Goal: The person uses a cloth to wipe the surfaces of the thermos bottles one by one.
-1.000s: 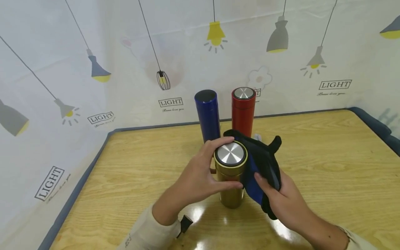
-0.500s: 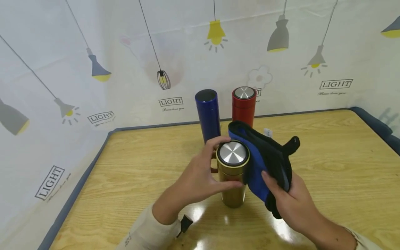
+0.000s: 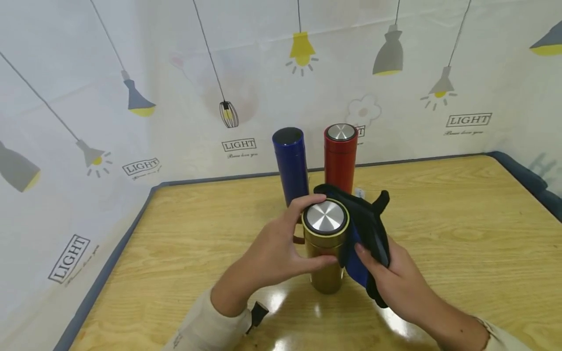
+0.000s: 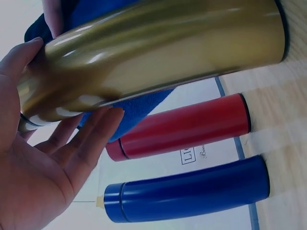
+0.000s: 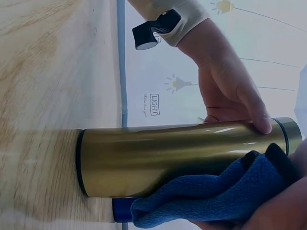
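The left hand [image 3: 276, 248] grips the gold bottle [image 3: 326, 280] near its top, thumb across the near side and fingers round the back. The right hand [image 3: 401, 282] holds a folded blue-and-black cloth [image 3: 371, 229], thumb on the near face. The key relation: the bottle lies directly between the left palm and the cloth, its long axis upright, with the cloth's blue face against its right side. The left hand is nearer, being on the bottle itself; the right has the cloth in between. Below the grip, the base appears to stand on the tabletop [image 3: 189, 243]. Beyond, just apart from each other, stand a blue bottle [image 3: 291, 168] and a red bottle [image 3: 339, 163], the red behind the cloth. All three look capped; what they contain cannot be seen. A printed backdrop [image 3: 175, 122] rises behind.
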A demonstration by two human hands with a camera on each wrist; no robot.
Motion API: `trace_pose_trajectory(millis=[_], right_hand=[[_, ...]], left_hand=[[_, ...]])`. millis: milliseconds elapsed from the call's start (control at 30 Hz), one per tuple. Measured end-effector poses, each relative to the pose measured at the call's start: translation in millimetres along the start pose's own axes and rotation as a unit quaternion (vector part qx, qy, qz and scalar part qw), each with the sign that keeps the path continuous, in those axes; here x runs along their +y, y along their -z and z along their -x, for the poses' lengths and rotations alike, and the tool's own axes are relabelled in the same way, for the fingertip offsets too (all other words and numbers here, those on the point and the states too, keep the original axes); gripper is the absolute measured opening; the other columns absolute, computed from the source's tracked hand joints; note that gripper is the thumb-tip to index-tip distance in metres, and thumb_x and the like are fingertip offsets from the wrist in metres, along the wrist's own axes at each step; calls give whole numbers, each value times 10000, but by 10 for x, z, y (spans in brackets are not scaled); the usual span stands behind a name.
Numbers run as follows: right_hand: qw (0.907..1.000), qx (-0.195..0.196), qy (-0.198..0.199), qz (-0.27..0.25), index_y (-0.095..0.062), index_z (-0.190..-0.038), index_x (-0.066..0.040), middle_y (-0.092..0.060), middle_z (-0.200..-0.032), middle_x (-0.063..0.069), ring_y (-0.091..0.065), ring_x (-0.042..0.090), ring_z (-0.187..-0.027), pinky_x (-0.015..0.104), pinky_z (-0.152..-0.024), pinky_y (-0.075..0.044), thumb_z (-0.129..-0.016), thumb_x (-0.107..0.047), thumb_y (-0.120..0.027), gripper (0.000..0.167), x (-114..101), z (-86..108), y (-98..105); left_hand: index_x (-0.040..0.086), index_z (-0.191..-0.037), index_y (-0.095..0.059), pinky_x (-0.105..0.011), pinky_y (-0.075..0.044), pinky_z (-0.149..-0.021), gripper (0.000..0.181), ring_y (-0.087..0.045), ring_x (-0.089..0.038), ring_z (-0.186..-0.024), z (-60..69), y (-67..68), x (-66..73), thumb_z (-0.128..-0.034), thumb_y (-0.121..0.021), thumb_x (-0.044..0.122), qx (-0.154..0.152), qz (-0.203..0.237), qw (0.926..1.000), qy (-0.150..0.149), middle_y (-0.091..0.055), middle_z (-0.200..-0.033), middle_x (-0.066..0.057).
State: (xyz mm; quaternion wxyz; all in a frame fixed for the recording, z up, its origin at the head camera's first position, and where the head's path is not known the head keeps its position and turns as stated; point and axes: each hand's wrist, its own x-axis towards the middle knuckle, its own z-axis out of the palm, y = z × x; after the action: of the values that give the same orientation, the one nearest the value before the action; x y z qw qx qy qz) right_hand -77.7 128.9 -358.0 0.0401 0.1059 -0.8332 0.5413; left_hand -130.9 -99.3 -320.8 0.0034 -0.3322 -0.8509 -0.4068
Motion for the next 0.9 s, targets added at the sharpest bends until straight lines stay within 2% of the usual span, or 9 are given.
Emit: trace_pose_trajectory(millis=[67, 133, 233, 367, 467, 600, 900], right_hand=[[10000, 34, -33, -74, -505, -1432, -68, -621, -1341, 137, -573, 286, -1237, 198, -951, -473, -1044, -224, -530, 419, -1, 5, 2], [9998, 129, -12, -171, -487, -1450, -77, -598, -1379, 137, -560, 262, -1264, 163, -961, -457, -1043, -219, -531, 433, -6, 15, 4], [9986, 325, 195, -371, -487, -1453, -95, -589, -1390, 119, -566, 116, -1251, 93, -948, -441, -1038, -167, -536, 424, -14, 42, 12], [9952, 477, 543, -662, -493, -1458, -124, -592, -1388, 97, -559, -16, -1218, 89, -949, -461, -1026, -84, -534, 436, -32, 65, 14], [9944, 489, 648, -671, -508, -1446, -123, -610, -1361, 86, -574, -6, -1197, 97, -945, -469, -1021, -65, -536, 430, -40, 67, 9], [9964, 440, 565, -459, -543, -1403, -87, -641, -1299, 100, -581, -3, -1144, 90, -921, -459, -1020, -91, -548, 383, -34, 73, -6], [9979, 19, 466, -454, -538, -1387, -61, -661, -1264, 110, -620, 39, -1111, 175, -897, -513, -1039, -133, -522, 355, -11, 42, -38]], left_hand=[[411, -1510, -257, -196, -585, -754, 999, -660, -165, -1101, 13, 12, 1, -748, -895, 314, -25, -126, 9999, 29, -596, -1339, 11], [427, -1514, -252, -194, -584, -744, 1000, -658, -152, -1086, 22, 24, 2, -751, -891, 323, -55, -197, 9998, 33, -602, -1331, 21], [432, -1521, -245, -201, -586, -733, 995, -640, -150, -1099, 24, 35, -2, -767, -880, 295, -149, -45, 9999, -17, -580, -1346, 35], [430, -1526, -227, -202, -587, -733, 996, -622, -161, -1122, 18, 37, -8, -783, -865, 247, -275, 266, 9992, -73, -540, -1372, 43], [437, -1523, -219, -219, -595, -736, 1003, -617, -160, -1123, 12, 26, -1, -778, -862, 244, -282, 278, 9992, -44, -526, -1375, 50], [458, -1517, -208, -226, -596, -736, 1021, -620, -148, -1105, 13, 2, 6, -763, -867, 262, -218, 153, 9996, 61, -538, -1360, 49], [427, -1534, -166, -272, -587, -712, 1124, -645, -136, -1020, 11, -53, 3, -699, -919, 385, -126, -284, 9994, 126, -572, -1389, 13]])
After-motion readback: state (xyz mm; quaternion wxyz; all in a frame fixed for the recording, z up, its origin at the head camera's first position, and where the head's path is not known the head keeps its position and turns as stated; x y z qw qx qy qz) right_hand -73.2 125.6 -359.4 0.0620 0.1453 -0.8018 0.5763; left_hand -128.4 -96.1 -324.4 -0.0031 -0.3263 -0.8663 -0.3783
